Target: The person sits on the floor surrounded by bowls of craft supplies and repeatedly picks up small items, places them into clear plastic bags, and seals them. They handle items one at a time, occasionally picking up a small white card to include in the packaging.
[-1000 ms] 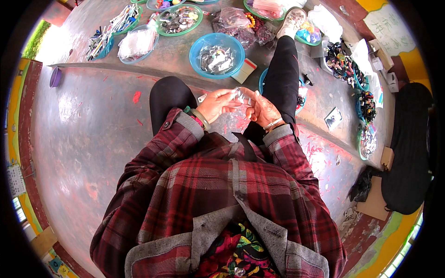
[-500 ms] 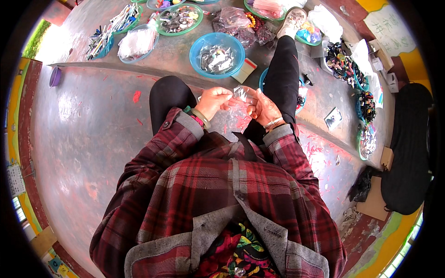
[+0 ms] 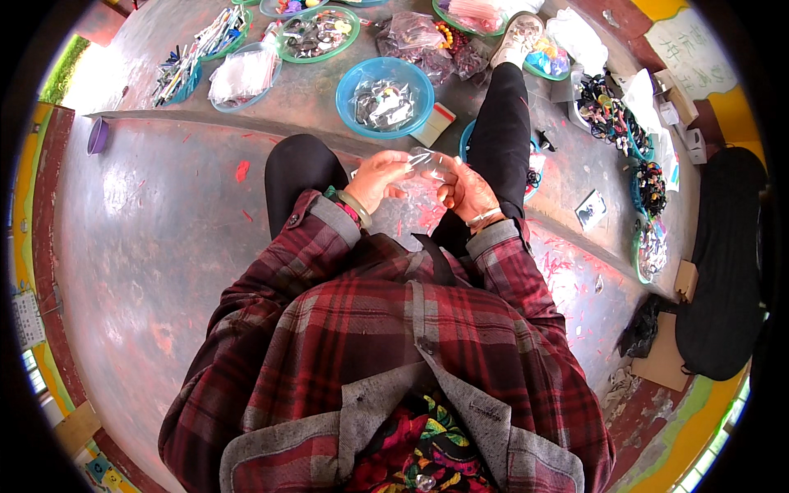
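Between my knees, both hands hold a small clear plastic bag (image 3: 426,162) just in front of my lap. My left hand (image 3: 378,179) pinches its left side between thumb and fingers. On the other side, my right hand (image 3: 472,194) grips the bag's right edge. Whether anything lies inside the bag I cannot make out through the shine. Beyond the hands stands a blue basin (image 3: 344,115) with several small packed items in clear wrapping. A flat red and cream packet (image 3: 436,126) lies against its right side.
A green-rimmed tray (image 3: 355,34) of dark packed pieces and a basin of clear bags (image 3: 242,76) sit at far left. Partly behind my right leg is another blue basin (image 3: 466,141). Baskets of dark cords (image 3: 606,107) line the right. A step edge (image 3: 205,121) crosses the floor.
The clear bag has turned and shifted slightly between my hands; its whitish patch no longer shows. My left fingers have spread a little along its edge.
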A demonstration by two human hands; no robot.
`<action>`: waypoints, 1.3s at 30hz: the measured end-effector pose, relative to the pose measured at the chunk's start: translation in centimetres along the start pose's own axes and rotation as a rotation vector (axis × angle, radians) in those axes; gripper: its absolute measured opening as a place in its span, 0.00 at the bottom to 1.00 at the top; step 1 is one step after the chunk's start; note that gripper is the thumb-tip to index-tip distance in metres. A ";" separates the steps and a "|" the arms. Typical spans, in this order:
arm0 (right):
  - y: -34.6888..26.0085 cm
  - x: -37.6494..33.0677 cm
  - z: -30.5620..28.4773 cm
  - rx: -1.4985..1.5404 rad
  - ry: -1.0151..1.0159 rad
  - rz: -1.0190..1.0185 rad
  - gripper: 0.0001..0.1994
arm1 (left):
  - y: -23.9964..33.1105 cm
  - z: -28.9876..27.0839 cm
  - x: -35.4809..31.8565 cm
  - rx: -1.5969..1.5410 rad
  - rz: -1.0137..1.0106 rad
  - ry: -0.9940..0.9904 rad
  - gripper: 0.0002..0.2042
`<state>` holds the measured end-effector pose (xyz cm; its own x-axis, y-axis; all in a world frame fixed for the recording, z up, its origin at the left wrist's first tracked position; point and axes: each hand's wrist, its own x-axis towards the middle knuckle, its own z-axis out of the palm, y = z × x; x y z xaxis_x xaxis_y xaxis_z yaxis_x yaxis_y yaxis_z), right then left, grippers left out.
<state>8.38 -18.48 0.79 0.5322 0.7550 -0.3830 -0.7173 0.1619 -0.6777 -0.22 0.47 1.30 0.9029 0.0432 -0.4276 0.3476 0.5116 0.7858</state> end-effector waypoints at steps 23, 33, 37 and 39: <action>-0.3 -0.6 0.7 -0.146 -0.198 0.121 0.29 | -0.4 0.7 -0.2 0.071 0.007 -0.171 0.14; -1.0 -0.9 1.5 -0.044 -0.231 0.094 0.25 | -0.8 0.2 0.2 0.025 0.005 -0.198 0.16; -0.1 -0.8 0.7 -0.182 -0.019 -0.083 0.18 | -0.3 0.0 0.2 -0.075 0.006 -0.135 0.17; 0.5 -0.7 0.6 -0.253 0.075 -0.212 0.14 | -0.2 0.0 0.2 -0.088 0.002 -0.135 0.17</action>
<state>7.35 -18.53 1.09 0.6961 0.6711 -0.2551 -0.4572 0.1404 -0.8782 -0.13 0.36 1.10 0.9315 -0.0685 -0.3572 0.3275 0.5848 0.7421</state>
